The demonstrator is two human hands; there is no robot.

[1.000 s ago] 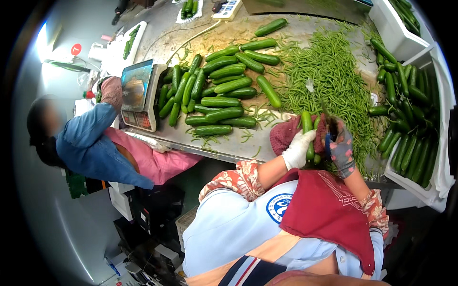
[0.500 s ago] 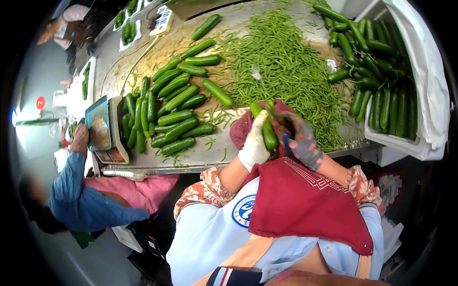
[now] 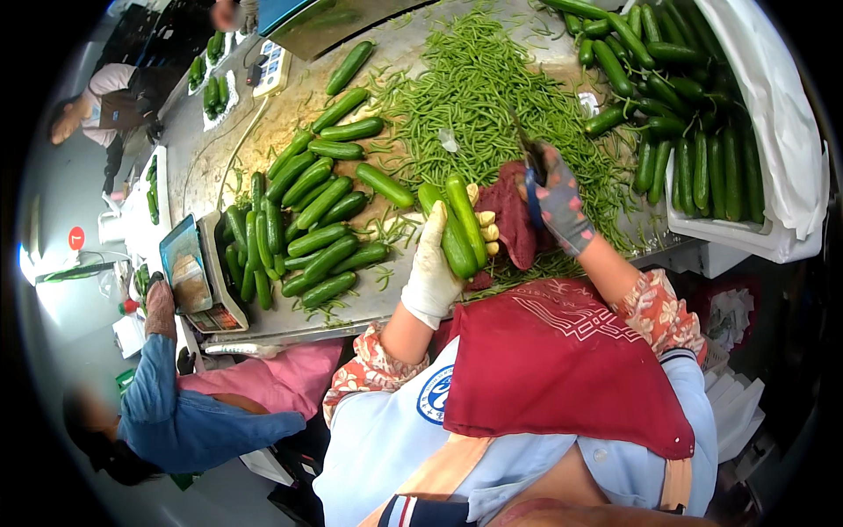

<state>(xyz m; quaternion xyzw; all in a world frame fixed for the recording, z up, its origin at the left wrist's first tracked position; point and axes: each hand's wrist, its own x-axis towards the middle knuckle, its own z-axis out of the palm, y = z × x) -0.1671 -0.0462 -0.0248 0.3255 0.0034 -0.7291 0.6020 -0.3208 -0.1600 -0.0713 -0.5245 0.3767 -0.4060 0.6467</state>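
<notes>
My left hand (image 3: 430,274), in a white glove with yellowed fingertips, is wrapped round two cucumbers (image 3: 462,224) lying side by side. To the right, my right hand (image 3: 562,206) wears a grey glove with pink patches. It grips dark-handled scissors (image 3: 533,195), whose blades point away from me over a heap of thin green pieces (image 3: 474,97), stems or beans, I cannot tell which. Between my hands lies a dark red cloth (image 3: 516,228), close to the scissors. Many loose cucumbers (image 3: 327,246) lie on the metal table left of my left hand.
A white lined crate (image 3: 777,224) of cucumbers stands at the right. At the left are a scale (image 3: 215,272) and a power strip (image 3: 273,70) with a cord. A co-worker in a blue sleeve (image 3: 206,426) reaches towards the scale; another person (image 3: 114,110) stands at the far left.
My hands have moved apart. The left has shifted left, showing two cucumbers in its grip; the right has moved up and away, the scissors now in plain sight. The view has shifted slightly.
</notes>
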